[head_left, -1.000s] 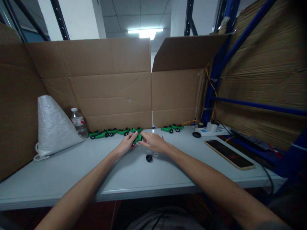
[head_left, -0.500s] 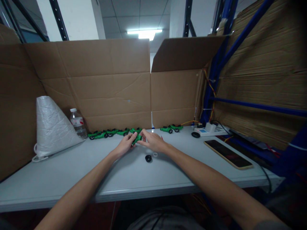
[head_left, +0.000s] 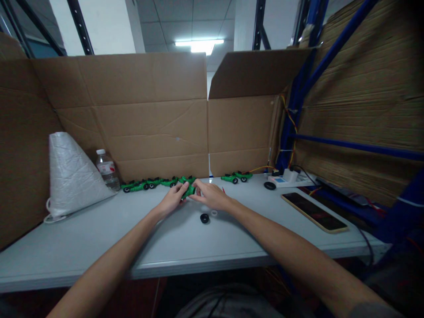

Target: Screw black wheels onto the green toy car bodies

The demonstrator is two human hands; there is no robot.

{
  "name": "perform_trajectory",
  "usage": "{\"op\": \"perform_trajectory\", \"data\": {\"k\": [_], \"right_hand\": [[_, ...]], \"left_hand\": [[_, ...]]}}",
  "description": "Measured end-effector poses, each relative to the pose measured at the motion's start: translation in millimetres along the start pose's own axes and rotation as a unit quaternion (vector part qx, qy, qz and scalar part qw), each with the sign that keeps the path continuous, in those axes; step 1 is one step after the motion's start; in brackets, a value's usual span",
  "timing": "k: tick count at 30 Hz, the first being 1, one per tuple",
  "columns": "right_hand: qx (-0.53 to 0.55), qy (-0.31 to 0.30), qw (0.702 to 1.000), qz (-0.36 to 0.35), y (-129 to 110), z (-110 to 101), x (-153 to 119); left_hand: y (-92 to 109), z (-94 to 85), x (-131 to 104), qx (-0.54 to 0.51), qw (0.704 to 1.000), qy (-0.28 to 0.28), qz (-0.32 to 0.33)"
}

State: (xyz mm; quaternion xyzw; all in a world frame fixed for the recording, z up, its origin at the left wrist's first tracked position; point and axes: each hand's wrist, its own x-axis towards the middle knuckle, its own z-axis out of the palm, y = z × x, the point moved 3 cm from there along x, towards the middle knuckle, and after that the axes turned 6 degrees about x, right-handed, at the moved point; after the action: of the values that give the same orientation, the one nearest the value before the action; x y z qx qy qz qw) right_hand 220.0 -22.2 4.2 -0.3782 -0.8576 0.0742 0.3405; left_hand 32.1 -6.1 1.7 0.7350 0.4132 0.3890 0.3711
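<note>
A green toy car is held between my two hands over the middle of the table. My left hand grips it from the left, thumb on top. From the right, my right hand has its fingers closed at the car's right end; whether they pinch a small part is too small to tell. A black wheel and a small white ring lie on the table just in front of my hands. Behind them, several green cars stand in a row along the cardboard.
More green cars stand at the back right. A black disc, a power strip and a phone lie to the right. At left are a silvery bag and a bottle. Cardboard walls enclose the table.
</note>
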Motion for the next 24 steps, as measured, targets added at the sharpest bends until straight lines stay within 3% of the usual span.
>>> {"op": "perform_trajectory", "data": {"k": [11, 19, 24], "right_hand": [[-0.026, -0.020, 0.999, 0.002, 1, -2, 1], [-0.066, -0.033, 0.997, -0.031, 23, -11, 2], [-0.085, -0.060, 0.995, -0.013, 37, -7, -1]], "left_hand": [[-5, 1.5, 1, 0.001, 1.000, 0.002, -0.010], [-7, -13.4, 3, 0.036, 0.993, 0.098, -0.057], [-10, -17.7, 4, -0.015, 0.991, 0.099, -0.093]]}}
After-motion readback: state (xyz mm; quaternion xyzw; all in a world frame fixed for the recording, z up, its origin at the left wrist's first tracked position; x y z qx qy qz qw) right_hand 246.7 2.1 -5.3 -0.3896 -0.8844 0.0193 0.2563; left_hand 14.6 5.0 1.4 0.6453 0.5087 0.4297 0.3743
